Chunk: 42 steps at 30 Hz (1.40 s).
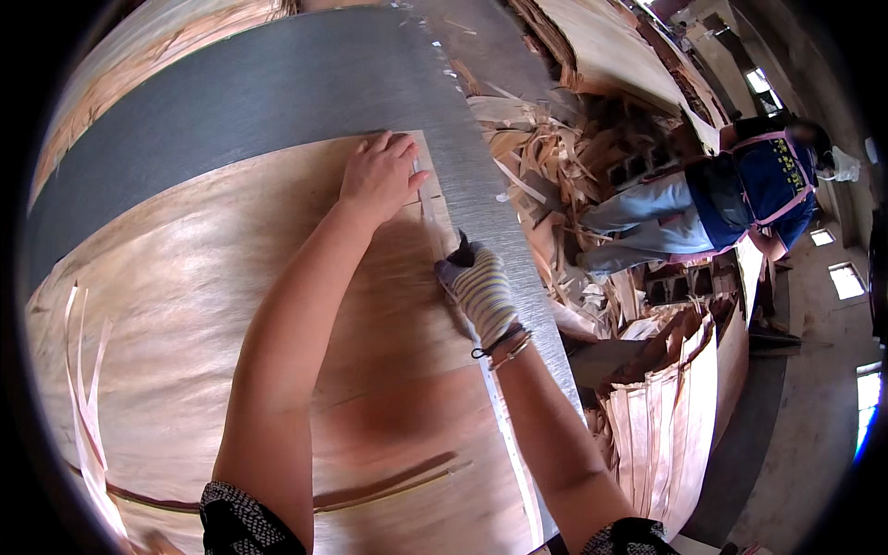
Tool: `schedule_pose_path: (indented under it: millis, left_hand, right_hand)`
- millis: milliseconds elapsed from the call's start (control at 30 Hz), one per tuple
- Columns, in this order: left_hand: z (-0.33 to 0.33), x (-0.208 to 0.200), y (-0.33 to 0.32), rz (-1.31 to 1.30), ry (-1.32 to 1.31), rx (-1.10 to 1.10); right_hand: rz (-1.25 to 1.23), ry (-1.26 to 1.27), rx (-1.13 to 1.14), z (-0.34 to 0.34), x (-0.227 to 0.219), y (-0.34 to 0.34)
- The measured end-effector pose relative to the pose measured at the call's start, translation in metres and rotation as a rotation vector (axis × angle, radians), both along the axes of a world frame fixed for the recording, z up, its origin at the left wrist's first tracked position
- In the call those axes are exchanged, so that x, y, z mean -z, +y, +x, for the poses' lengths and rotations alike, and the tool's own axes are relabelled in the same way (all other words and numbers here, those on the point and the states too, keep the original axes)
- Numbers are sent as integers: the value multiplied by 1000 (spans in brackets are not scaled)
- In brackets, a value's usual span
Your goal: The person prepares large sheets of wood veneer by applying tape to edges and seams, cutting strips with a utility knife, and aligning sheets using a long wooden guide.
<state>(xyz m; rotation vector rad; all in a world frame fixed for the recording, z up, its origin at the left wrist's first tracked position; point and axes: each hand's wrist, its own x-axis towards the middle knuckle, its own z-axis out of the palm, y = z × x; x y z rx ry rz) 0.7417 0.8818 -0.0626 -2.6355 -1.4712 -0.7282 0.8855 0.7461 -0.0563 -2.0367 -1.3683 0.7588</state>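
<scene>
A large thin wood veneer sheet (185,268) covers most of the grey metal-topped table (231,97). My bare left hand (377,180) presses down at the sheet's far right corner with its fingers stretched out. Along the right edge of the veneer runs a long, narrow pale strip (502,416), its far end by my left fingertips. My right hand (481,289), in a striped knit glove, is closed over that edge, nearer to me. A dark pointed bit shows above its fingers; whatever it grips is mostly hidden.
Thin veneer slivers (85,407) lie at the left of the sheet. Right of the table, veneer scraps (541,148) litter the floor beside a stack of sheets (671,416). A person (740,199) in a dark blue top stands farther right, near more stacked veneer (620,55).
</scene>
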Motion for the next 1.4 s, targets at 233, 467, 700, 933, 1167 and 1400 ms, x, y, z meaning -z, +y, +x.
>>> schedule_pose_path:
  millis: [233, 467, 700, 933, 1167, 1400]
  left_hand:
    - [7, -9, -12, -76, 92, -86]
    - [35, 12, -38, -66, 54, -140]
    - [64, 8, -83, -173, -98, 76]
    - [-16, -31, -253, -288, -319, 172]
    - [-215, -77, -465, -439, -275, -534]
    - [-302, -88, -700, -223, -301, -1110]
  right_hand:
    - [-225, -208, -109, 12, -20, -21]
    - [-323, -255, -221, 25, -77, -134]
    - [-448, 7, -113, 46, -25, -205]
    - [-168, 398, -41, 32, -4, -207]
    - [-128, 222, -185, 38, 8, -199]
    - [42, -79, -253, 33, 4, -203]
